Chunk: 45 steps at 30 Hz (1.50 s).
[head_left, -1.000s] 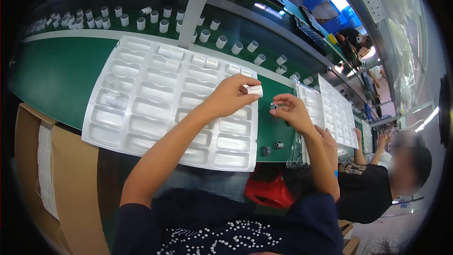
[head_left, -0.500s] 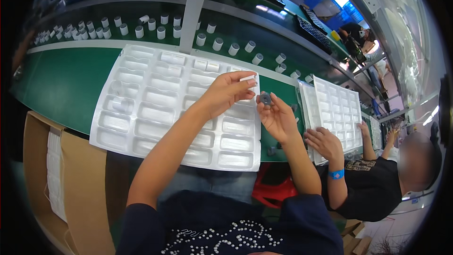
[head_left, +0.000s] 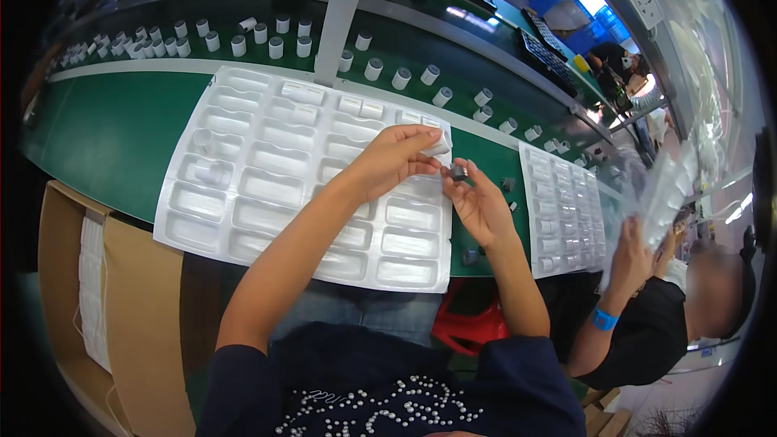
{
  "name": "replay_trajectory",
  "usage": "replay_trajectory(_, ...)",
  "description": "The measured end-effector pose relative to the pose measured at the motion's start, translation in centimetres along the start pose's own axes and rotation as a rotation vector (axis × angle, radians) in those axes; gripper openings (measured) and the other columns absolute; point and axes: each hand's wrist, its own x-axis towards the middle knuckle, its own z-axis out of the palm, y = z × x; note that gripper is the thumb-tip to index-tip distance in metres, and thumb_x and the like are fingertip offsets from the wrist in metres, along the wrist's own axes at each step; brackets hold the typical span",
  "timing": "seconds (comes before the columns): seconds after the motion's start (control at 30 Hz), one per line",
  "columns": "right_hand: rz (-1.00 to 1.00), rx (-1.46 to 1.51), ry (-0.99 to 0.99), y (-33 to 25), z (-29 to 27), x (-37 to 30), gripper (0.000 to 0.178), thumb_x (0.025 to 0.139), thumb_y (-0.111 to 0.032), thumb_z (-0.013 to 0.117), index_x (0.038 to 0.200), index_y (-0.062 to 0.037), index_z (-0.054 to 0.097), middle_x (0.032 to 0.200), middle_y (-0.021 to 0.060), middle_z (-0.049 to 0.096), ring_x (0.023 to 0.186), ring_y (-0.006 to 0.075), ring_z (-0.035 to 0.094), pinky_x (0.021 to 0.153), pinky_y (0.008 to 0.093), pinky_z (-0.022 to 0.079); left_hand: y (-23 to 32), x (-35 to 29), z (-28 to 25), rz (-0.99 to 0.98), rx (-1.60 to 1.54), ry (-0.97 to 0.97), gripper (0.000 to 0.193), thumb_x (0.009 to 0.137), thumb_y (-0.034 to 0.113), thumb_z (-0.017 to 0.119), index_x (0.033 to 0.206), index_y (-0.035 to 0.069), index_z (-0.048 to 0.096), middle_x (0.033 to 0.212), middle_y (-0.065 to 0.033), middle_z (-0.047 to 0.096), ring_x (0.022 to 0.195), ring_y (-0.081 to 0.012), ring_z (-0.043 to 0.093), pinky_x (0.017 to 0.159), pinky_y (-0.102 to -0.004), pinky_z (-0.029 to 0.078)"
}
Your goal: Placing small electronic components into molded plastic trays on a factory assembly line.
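My left hand (head_left: pixel 392 163) is closed over the far right of the white moulded tray (head_left: pixel 275 131), with a white cylinder (head_left: pixel 440 143) between its fingertips. Just to the right, thumb and fingers of my right hand (head_left: pixel 483 209) pinch a small dark grey cap-like part (head_left: pixel 459 172). The two pieces are close but apart. White cylinders (head_left: pixel 360 107) lie in some of the tray's far pockets, while nearer pockets hold nothing. Clear-looking pieces (head_left: pixel 209 171) lie in pockets on its left side.
Several white cylinders with dark ends (head_left: pixel 276 48) stand along the shelf behind. Small dark parts (head_left: pixel 470 256) lie right of my tray. A co-worker's hand (head_left: pixel 630 263) holds up a tray beside another filled tray (head_left: pixel 560 210). An open cardboard box (head_left: pixel 146 299) stands at left.
My right hand has turned the dark part from face-on to side-on. The white cylinder in my left hand now shows more clearly. The co-worker has lifted a tray away to the right.
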Motion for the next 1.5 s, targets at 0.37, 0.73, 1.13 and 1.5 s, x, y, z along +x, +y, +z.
replay_trajectory(0.37,-0.470,-0.931,-0.065,0.0,2.7,-1.8,0.034,0.094,-0.004,0.059,0.127,0.0042,0.054,0.109,0.0101,0.063,0.087,0.0138,0.063,0.074,0.0261,0.051,0.0,-0.1,0.0,-0.040,-0.032,-0.015,0.027,0.098,0.023,0.059,0.115,0.002,0.060,0.095,-0.0043,0.064,0.079,-0.0119,0.062,0.073,-0.0246,0.053)
replay_trajectory(0.73,-0.562,-0.571,-0.053,-1.8,1.8,-0.8,0.029,0.101,-0.014,0.050,0.123,0.0030,0.057,0.104,0.0102,0.064,0.083,0.0140,0.061,0.072,0.0240,0.050,0.4,-0.4,0.5,-0.114,0.024,-0.062,0.022,0.093,0.020,0.066,0.108,0.005,0.061,0.091,-0.0047,0.065,0.072,-0.0094,0.062,0.064,-0.0216,0.052)
replay_trajectory(1.13,-0.817,-1.107,-0.127,-0.8,3.2,-1.4,0.036,0.084,0.007,0.068,0.119,0.0037,0.061,0.108,0.0080,0.057,0.093,0.0155,0.061,0.082,0.0266,0.052,-0.2,-0.2,0.4,-0.125,0.130,-0.045,0.030,0.096,0.033,0.062,0.096,0.002,0.064,0.082,-0.0051,0.065,0.065,-0.0083,0.061,0.055,-0.0200,0.052)
replay_trajectory(1.5,-1.122,-1.485,-0.085,-0.6,3.3,-1.7,0.036,0.080,0.008,0.070,0.115,0.0036,0.063,0.107,0.0136,0.058,0.092,0.0193,0.062,0.078,0.0273,0.055,-0.7,0.1,0.8,-0.024,0.155,-0.029,0.028,0.097,0.024,0.061,0.111,0.000,0.066,0.090,-0.0046,0.064,0.072,-0.0090,0.060,0.067,-0.0218,0.054)
